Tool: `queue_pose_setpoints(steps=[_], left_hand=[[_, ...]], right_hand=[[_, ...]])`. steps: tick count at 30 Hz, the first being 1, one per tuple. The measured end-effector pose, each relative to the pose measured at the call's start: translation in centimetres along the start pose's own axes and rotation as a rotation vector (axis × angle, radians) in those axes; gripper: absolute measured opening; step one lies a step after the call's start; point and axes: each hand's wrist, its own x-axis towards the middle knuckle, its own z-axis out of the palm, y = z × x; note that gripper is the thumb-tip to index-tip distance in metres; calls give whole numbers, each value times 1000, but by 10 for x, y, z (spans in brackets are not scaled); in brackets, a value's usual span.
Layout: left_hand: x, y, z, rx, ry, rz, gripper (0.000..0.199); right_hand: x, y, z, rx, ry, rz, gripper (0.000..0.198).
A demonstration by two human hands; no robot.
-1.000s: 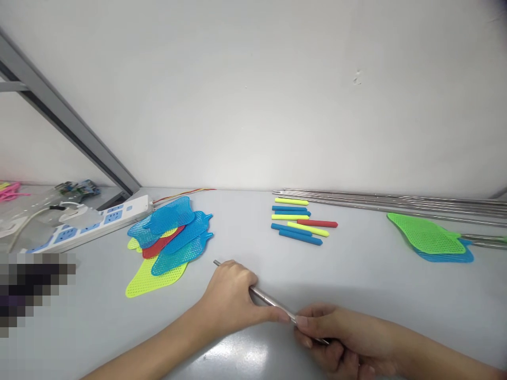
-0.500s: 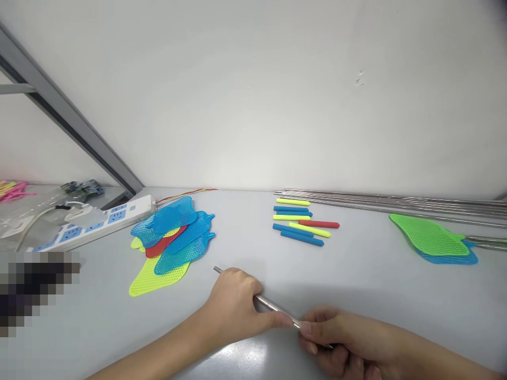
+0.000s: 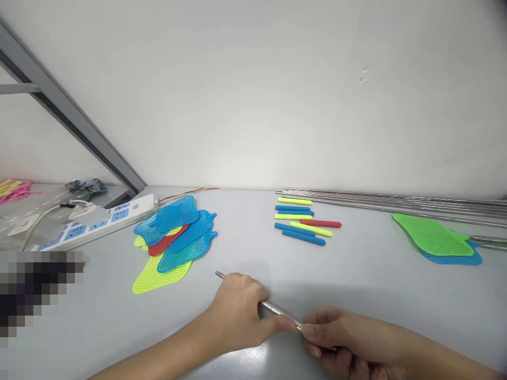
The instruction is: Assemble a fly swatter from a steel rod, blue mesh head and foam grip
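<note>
My left hand (image 3: 241, 309) is wrapped round a thin metal rod (image 3: 277, 310) that slants down to the right over the table. A short end of the rod sticks out beyond the left fist, and the left thumb lies stretched along it. Lower right, my right hand (image 3: 336, 340) pinches the same rod between thumb and fingers, close to the left thumb tip. A stepped joint shows on the rod between the hands. Its lower end is mostly hidden by the right fingers.
Mesh fly swatter heads (image 3: 186, 253) lie piled at the left, near a white power strip (image 3: 134, 208). Coloured plastic handles (image 3: 303, 238) lie mid-table. Metal rods (image 3: 380, 203) run along the wall. Two swatters, one green (image 3: 435, 237), lie right. A pixelated patch covers the lower left.
My left hand has shifted slightly right and down, a little nearer the right hand. Both hands keep hold of the rod. The whole view has moved a touch.
</note>
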Motion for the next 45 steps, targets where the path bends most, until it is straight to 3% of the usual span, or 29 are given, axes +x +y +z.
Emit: queue_pose_setpoints(steps=[16,25,29,33,37,45], left_hand=[[-4,9,-1,-98,-54,36,39],[-8,14,0,-108,-50,59,33],[-7,14,-1,-99,-48,46,34],[-1,8,-5,-67,-5,83,39],[3,0,-9,-59,34,158,43],[7,-8,-14,-37,203,55,56]], right_hand=[[3,1,-2,-55,9,9,26],[2,2,2,-126,104,1,30],[3,1,2,-113,60,3,30],[4,1,4,-14,-8,-19,28],[4,2,8,22,46,-58,28],[4,3,9,92,42,-90,27]])
